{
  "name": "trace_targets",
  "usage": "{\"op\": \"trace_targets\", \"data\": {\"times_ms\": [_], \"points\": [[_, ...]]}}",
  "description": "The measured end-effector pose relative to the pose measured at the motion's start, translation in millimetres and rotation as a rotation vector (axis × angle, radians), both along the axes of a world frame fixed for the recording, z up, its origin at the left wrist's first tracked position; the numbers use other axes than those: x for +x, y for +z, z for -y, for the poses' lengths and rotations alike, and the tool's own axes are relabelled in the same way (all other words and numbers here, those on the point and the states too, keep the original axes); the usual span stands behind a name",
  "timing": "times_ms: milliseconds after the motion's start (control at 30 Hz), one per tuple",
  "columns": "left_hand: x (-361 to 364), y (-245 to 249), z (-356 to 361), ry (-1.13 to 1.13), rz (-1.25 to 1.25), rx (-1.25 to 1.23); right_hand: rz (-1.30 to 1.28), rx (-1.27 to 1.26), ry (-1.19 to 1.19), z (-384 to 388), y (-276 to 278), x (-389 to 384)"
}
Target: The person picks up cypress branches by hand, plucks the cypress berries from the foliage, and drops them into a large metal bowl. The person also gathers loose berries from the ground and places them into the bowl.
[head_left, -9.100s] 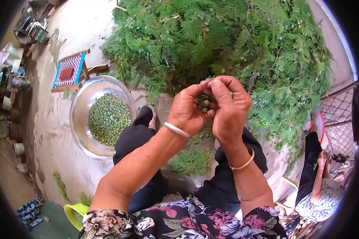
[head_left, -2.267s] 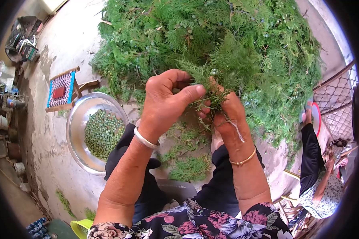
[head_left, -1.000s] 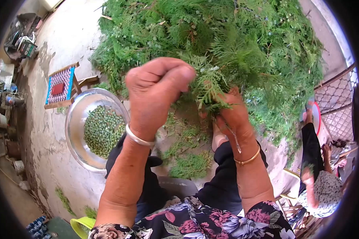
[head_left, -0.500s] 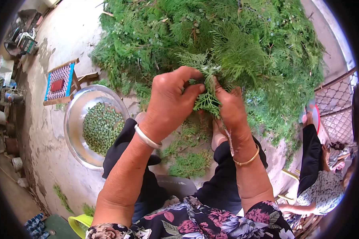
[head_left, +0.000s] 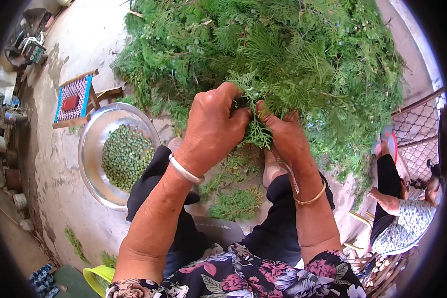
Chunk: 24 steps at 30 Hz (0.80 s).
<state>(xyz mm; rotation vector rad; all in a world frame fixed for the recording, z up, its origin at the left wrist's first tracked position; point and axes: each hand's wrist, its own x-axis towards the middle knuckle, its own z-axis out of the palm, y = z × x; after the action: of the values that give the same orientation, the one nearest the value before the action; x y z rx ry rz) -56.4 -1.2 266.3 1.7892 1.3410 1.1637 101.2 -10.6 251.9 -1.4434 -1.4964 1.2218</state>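
Note:
My right hand (head_left: pixel 287 136) is closed around a leafy green cypress branch (head_left: pixel 303 84), whose bare stem (head_left: pixel 294 180) runs back along my wrist. My left hand (head_left: pixel 214 121), thumb and fingers pinched together, touches the sprays on the branch's left side; what lies between its fingertips is hidden. Behind both hands spreads a large heap of cypress branches (head_left: pixel 184 49) with small pale cones among the leaves. Left of my knee a wide metal basin (head_left: pixel 92 164) holds many small green cones (head_left: pixel 126 156).
A woven stool (head_left: pixel 74 99) with a red object on it stands beyond the basin. Loose green sprigs (head_left: pixel 236 203) lie between my feet. A lime-green tub (head_left: pixel 95 280) is at lower left. At right, another person (head_left: pixel 402 223) sits near a metal lattice (head_left: pixel 417 131).
Both hands have shifted slightly, my right hand a little lower, and the branch's foliage has swung. The person at right has raised a hand and shifted posture.

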Motion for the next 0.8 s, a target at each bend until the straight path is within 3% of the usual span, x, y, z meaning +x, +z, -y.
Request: {"op": "trace_targets", "data": {"times_ms": [100, 167, 267, 400, 467, 500, 567, 600, 667, 700, 733, 767, 800], "points": [[5, 3, 4, 0.081, -0.05, 0.015, 0.127, 0.033, 0.089, 1, 10, 0], [8, -4, 4, 0.108, -0.064, 0.137, 0.388, 0.116, 0.071, 2, 10, 0], [8, -1, 4, 0.113, -0.023, 0.112, 0.285, 0.247, 0.055, 2, 3, -2], [0, -5, 0, -0.013, -0.148, 0.084, 0.305, 0.132, 0.119, 5, 12, 0], [-1, -4, 2, -0.089, -0.116, 0.107, 0.926, 0.627, 0.253, 9, -4, 7], [-1, -4, 3, -0.088, -0.115, 0.106, 0.927, 0.627, 0.255, 9, -8, 6], [-1, -5, 7, -0.02, -0.004, 0.395, 0.236, 0.268, -0.016, 7, -12, 4], [-1, -3, 9, -0.02, -0.004, 0.395, 0.236, 0.268, -0.016, 7, -9, 8], [-1, 7, 11, -0.102, 0.313, -0.01, 0.732, 0.734, 0.325, 6, 1, 20], [0, 19, 7, -0.039, 0.561, -0.538, 0.733, 0.735, 0.324, 6, -1, 19], [-1, 18, 5, -0.04, 0.561, -0.536, 0.519, 0.588, 0.241, 5, -6, 16], [-4, 15, 3, -0.093, 0.79, -0.616, 0.306, 0.44, 0.159, 4, -10, 14], [-8, 11, 2, -0.148, 1.02, -0.692, 0.307, 0.441, 0.159, 3, -13, 13]]}}
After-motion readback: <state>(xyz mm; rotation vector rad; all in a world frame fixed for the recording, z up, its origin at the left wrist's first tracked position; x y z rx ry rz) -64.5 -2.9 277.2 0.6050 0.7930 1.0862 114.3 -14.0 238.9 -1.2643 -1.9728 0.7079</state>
